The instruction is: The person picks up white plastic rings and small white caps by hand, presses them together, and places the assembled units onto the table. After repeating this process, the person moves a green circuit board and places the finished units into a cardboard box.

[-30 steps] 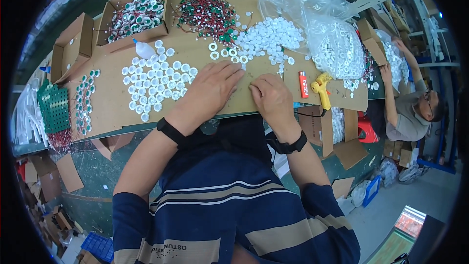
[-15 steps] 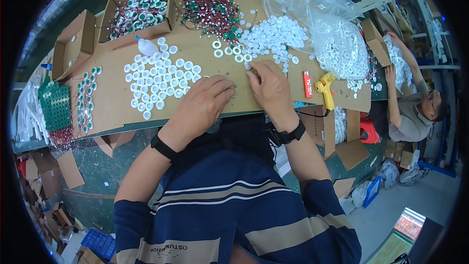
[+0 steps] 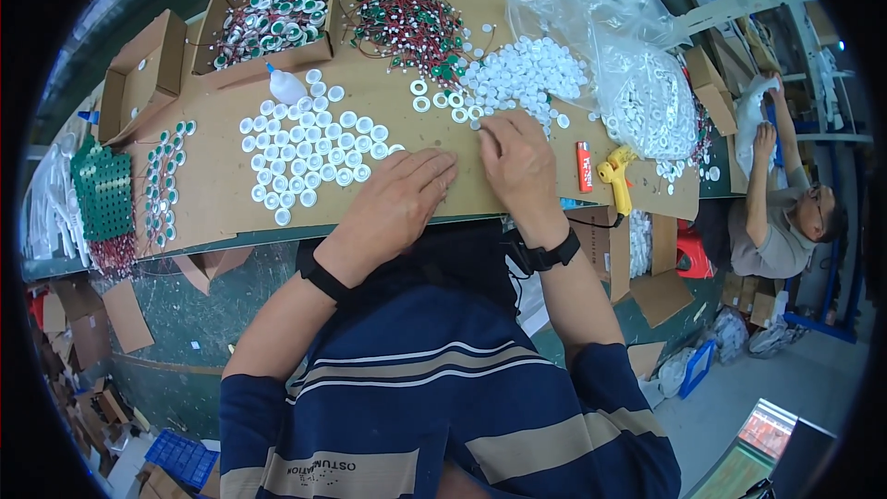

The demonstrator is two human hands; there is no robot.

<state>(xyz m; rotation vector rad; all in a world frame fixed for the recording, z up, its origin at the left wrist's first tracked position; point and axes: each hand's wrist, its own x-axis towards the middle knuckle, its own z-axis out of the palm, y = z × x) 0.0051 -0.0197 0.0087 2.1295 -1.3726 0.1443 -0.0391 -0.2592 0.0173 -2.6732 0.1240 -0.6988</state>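
My left hand (image 3: 404, 196) rests low over the cardboard-covered table, palm down, fingers bent and held together; whatever lies under them is hidden. To its left spread many small white round caps (image 3: 297, 150), laid out in loose rows, the closest almost touching its knuckles. My right hand (image 3: 519, 164) is curled, with thumb and forefinger drawn together beside several white rings (image 3: 457, 115). What its fingertips pinch, if anything, is too small to tell. Beyond that hand lies a heap of small white pieces (image 3: 527, 69).
A white squeeze bottle (image 3: 287, 88) stands behind the caps. Farther back are a box of wired discs (image 3: 273, 23) and a tangle of red-wired parts (image 3: 407, 26). A red tube (image 3: 583, 166) and yellow glue gun (image 3: 616, 176) lie right. A co-worker (image 3: 781, 222) handles a plastic bag.
The view has shifted slightly. My right fingertips have drawn back a little from the white rings. My left hand stays nearly in place. The co-worker's hands and the bag have moved.
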